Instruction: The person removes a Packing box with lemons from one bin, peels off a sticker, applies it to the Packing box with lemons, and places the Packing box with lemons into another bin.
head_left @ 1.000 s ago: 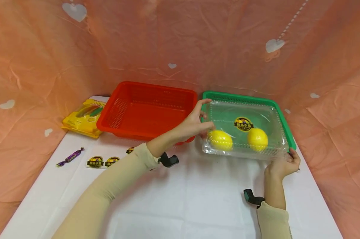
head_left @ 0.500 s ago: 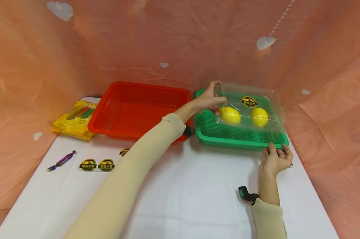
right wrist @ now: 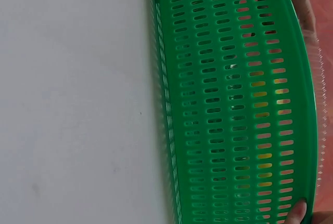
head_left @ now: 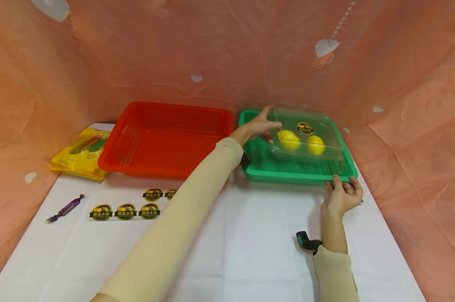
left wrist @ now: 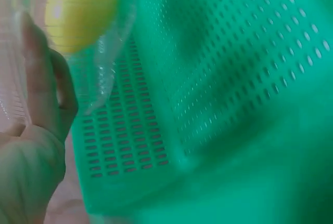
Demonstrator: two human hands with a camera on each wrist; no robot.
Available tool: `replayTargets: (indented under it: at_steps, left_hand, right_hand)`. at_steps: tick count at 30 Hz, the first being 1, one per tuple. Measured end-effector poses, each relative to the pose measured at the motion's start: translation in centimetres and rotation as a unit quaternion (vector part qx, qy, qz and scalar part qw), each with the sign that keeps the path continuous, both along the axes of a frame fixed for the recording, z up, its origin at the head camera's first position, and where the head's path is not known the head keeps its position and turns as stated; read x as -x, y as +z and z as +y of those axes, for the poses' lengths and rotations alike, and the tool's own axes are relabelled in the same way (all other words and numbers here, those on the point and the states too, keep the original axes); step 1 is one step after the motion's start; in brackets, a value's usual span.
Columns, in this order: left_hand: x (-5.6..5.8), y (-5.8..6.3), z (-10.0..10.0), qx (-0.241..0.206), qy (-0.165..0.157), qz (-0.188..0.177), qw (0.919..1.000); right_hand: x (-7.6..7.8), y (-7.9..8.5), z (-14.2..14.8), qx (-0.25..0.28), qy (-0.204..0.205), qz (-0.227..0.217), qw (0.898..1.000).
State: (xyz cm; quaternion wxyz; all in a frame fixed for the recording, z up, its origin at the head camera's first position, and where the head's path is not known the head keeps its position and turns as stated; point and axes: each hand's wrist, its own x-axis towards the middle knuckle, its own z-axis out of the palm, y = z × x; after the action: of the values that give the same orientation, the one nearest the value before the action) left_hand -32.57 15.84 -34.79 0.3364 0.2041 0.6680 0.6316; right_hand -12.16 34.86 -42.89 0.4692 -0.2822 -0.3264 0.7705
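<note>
A clear plastic clamshell box [head_left: 327,126] with two lemons, a left lemon [head_left: 289,140] and a right lemon [head_left: 315,145], is over the back of the green basket [head_left: 287,176]. A round black-and-gold sticker [head_left: 305,128] is on its lid. My left hand [head_left: 258,126] grips the box's left end, thumb in front and fingers behind. The left wrist view shows that hand [left wrist: 41,109] beside one lemon [left wrist: 80,13], above the slotted basket floor. At the basket's front right corner, my right hand [head_left: 342,197] pinches the rim; its thumb [right wrist: 296,212] shows in the right wrist view.
Left of the green basket stands a red basket [head_left: 163,153]. Beyond it lies a yellow packet [head_left: 84,153]. A purple wrapped candy [head_left: 66,209] and strips of round stickers [head_left: 125,212] lie on the white tabletop [head_left: 265,239]. Pink curtain [head_left: 227,50] hangs behind.
The left hand has carried the box back and down over the green basket. The right hand has let go of the box's front right corner and taken hold of the basket rim.
</note>
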Motion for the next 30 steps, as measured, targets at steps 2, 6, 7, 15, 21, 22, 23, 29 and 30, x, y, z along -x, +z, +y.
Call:
replayTargets:
  at_steps: [2, 6, 7, 15, 21, 22, 23, 29, 30]
  left_hand:
    - [0.0, -0.3, 0.1, 0.002, 0.002, -0.005, 1.0]
    - [-0.1, -0.9, 0.2, 0.007, -0.002, -0.025, 0.9997]
    - [-0.1, -1.0, 0.2, 0.01, -0.005, -0.032, 0.9994]
    - [-0.3, -1.7, 0.1, 0.038, -0.022, -0.047, 0.9979]
    - [-0.3, -2.1, -0.1, 0.052, -0.029, -0.05, 0.997]
    - [-0.4, -2.1, -0.1, 0.057, -0.03, -0.051, 0.9966]
    - [-0.4, -2.2, 0.0, 0.061, -0.032, -0.052, 0.9963]
    - [-0.4, -2.1, 0.1, 0.099, -0.03, -0.049, 0.9934]
    - [-0.4, -2.1, 0.1, 0.108, -0.03, -0.05, 0.9924]
  right_hand:
    - [0.0, 0.0, -0.1, -0.006, -0.001, 0.001, 1.0]
    - [-0.1, 0.0, -0.2, -0.007, -0.006, 0.001, 1.0]
    - [-0.1, 0.0, -0.2, -0.007, -0.007, 0.0, 1.0]
    - [-0.3, 0.3, -0.6, -0.009, -0.01, -0.006, 1.0]
    - [-0.4, 0.4, -0.8, -0.01, -0.012, -0.006, 1.0]
    - [-0.4, 0.4, -0.8, -0.01, -0.012, -0.007, 1.0]
    - [-0.4, 0.4, -0.8, -0.011, -0.012, -0.008, 1.0]
    - [-0.4, 0.3, -0.8, -0.012, -0.014, -0.012, 1.0]
    - [-0.4, 0.3, -0.8, -0.011, -0.014, -0.011, 1.0]
